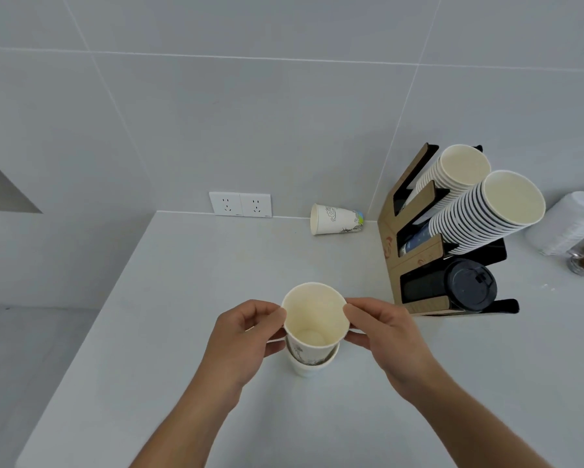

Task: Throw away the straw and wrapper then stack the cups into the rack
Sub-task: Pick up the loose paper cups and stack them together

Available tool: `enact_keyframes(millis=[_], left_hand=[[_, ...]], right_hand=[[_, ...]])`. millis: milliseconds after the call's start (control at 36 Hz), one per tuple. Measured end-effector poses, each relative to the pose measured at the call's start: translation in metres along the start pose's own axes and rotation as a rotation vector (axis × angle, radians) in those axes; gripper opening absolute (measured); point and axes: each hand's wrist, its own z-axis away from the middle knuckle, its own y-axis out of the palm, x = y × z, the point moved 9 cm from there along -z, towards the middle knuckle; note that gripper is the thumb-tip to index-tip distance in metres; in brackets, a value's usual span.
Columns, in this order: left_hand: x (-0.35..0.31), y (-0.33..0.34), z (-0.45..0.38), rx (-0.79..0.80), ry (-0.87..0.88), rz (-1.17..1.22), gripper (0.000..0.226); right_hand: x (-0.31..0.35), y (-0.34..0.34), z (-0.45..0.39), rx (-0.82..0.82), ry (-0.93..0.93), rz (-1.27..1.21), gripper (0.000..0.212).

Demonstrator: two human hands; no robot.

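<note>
Two hands, left hand (250, 332) and right hand (381, 336), pinch the upper cup (314, 319), half-nested in the lower cup (312, 364) between them on the surface (182, 298). Uneven pressing could jam or crush it; rack (415, 251) stands beyond the right hand.

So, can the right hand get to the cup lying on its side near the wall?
Probably yes: bare counter lies between, but the right hand is pinching the nested cup and must release it first.

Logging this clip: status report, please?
Both hands, left and right, gripping top cup, nesting into lower cup. One cup lying by wall. Rack path clear.
</note>
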Motion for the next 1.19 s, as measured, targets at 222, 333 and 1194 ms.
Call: enact_keyframes(millis=[222, 333, 1194], left_hand=[[0.028, 0.001, -0.015, -0.050, 0.003, -0.010, 0.012], [0.034, 0.003, -0.021, -0.074, 0.012, -0.055, 0.010], [0.071, 0.020, -0.046, 0.022, -0.018, 0.013, 0.021]], right_hand=[[-0.024, -0.004, -0.012, -0.064, 0.045, 0.102, 0.025], [-0.034, -0.008, -0.016, -0.095, 0.066, 0.191, 0.021], [-0.070, -0.006, -0.040, -0.004, 0.141, 0.069, 0.019]])
